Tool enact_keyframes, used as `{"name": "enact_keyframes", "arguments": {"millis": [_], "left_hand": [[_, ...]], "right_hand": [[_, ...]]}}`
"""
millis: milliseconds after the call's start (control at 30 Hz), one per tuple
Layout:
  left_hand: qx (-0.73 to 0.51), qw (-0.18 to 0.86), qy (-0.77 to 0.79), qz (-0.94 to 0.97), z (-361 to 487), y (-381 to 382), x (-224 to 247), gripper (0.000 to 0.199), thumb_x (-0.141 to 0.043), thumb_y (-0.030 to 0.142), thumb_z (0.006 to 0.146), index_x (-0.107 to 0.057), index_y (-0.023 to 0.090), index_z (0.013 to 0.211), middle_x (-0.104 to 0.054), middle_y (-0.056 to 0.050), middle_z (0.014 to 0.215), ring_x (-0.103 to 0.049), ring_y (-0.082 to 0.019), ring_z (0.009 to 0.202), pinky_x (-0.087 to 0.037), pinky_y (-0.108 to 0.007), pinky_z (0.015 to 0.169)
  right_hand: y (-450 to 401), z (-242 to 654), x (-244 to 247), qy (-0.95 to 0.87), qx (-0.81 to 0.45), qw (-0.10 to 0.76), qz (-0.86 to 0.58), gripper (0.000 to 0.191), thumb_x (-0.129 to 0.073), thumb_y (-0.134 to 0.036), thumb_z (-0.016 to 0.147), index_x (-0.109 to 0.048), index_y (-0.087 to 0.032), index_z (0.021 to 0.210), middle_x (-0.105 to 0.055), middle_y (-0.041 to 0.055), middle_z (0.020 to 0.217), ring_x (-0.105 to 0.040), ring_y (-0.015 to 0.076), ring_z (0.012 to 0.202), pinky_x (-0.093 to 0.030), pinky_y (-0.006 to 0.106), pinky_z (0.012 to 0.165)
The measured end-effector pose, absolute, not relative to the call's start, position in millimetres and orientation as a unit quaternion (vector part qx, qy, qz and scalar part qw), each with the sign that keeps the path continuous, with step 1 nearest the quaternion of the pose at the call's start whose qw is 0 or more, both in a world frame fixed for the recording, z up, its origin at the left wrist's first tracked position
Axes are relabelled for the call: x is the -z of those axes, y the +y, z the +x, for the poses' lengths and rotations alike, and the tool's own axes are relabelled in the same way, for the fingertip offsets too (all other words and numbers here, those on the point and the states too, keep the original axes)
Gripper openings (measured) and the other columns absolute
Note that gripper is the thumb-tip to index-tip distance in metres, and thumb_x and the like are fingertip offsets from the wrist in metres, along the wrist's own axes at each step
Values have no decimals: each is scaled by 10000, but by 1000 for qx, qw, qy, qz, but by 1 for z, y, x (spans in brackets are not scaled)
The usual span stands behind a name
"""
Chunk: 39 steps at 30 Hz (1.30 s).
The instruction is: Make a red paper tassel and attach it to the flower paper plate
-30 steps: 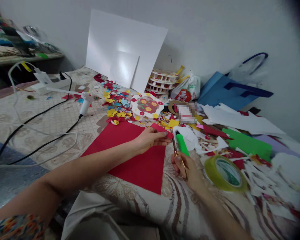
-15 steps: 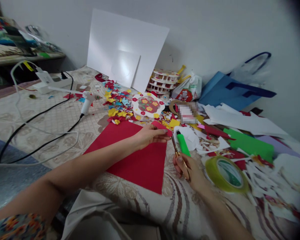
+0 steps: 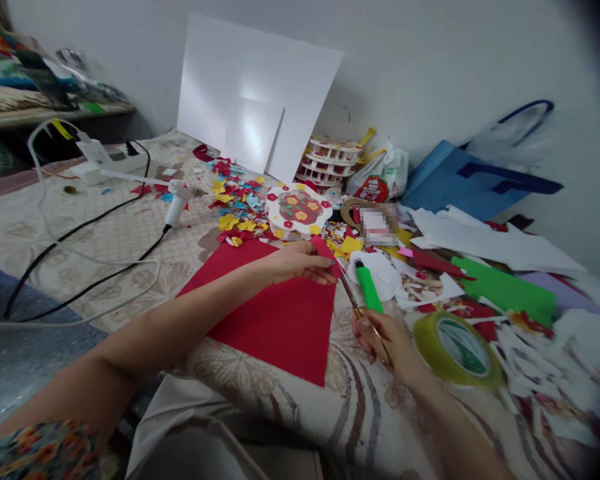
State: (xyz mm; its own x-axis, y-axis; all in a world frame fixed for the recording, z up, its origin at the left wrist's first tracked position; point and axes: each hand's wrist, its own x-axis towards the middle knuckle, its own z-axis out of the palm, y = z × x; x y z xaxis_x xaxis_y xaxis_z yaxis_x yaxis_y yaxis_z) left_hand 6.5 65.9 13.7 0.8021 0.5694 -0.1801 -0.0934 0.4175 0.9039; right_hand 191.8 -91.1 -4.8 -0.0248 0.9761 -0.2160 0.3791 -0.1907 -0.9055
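My left hand (image 3: 305, 261) pinches a small red paper piece (image 3: 325, 250) above a large red sheet (image 3: 275, 320) lying on the patterned cloth. Its forearm crosses over that sheet. In my right hand (image 3: 380, 337) are gold-handled scissors (image 3: 351, 293), their fingers wrapped by the handle loops. The blade tips meet the lower right edge of the small red piece. Just right of the scissors lies a green marker or cutter (image 3: 369, 287) with a black end. Behind my left hand sits a white scalloped box (image 3: 299, 210) decorated with red and yellow flowers.
A white glue gun (image 3: 177, 203), cords and a power strip (image 3: 110, 167) are at the left. Paper flowers (image 3: 230, 222) are scattered behind the sheet. Clear tape (image 3: 457, 350), green paper (image 3: 510, 290) and scraps crowd the right. A white board (image 3: 260, 87) leans at the back.
The small red piece has turned to a steeper angle in my left hand. My right hand and the scissors have shifted slightly right and down. The whole view has moved a little.
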Motion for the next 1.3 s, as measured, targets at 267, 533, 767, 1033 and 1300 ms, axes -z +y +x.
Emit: {"name": "enact_keyframes", "arguments": {"millis": [267, 533, 767, 1033, 1300], "left_hand": [[-183, 807, 214, 519, 4, 72, -11, 217, -768, 224, 723, -679, 49, 816, -742, -116, 748, -708, -123, 639, -570, -206, 672], [-179, 800, 216, 531, 5, 73, -10, 208, -753, 224, 736, -677, 41, 799, -741, -120, 744, -709, -122, 647, -567, -199, 665], [-173, 790, 220, 546, 4, 75, -10, 164, -719, 205, 768, -680, 51, 808, -742, -126, 761, -710, -124, 657, -563, -201, 658], [-168, 784, 214, 558, 2, 75, -11, 179, -725, 220, 762, -686, 52, 814, -740, -136, 768, -708, -128, 669, -561, -216, 675], [-165, 785, 218, 556, 3, 76, -11, 170, -728, 209, 756, -677, 52, 795, -740, -126, 753, -711, -129, 652, -563, -192, 630]], "right_hand": [[-92, 192, 6, -542, -475, 310, -620, 481, -510, -668, 804, -466, -207, 672, -365, -73, 462, -330, 67, 386, -288, 204, 380], [-93, 189, 4, -541, -478, 313, -617, 514, -502, -702, 788, -448, -206, 661, -360, -76, 458, -322, 66, 394, -284, 205, 385], [-93, 190, 4, -542, -485, 303, -616, 528, -493, -719, 784, -456, -205, 671, -360, -77, 460, -321, 69, 392, -277, 209, 386], [-92, 189, 0, -538, -502, 303, -605, 568, -498, -765, 741, -439, -206, 657, -366, -74, 477, -323, 64, 395, -284, 207, 383], [-93, 190, -2, -547, -492, 296, -609, 574, -485, -769, 742, -450, -202, 665, -375, -72, 464, -321, 68, 396, -268, 206, 387]]}}
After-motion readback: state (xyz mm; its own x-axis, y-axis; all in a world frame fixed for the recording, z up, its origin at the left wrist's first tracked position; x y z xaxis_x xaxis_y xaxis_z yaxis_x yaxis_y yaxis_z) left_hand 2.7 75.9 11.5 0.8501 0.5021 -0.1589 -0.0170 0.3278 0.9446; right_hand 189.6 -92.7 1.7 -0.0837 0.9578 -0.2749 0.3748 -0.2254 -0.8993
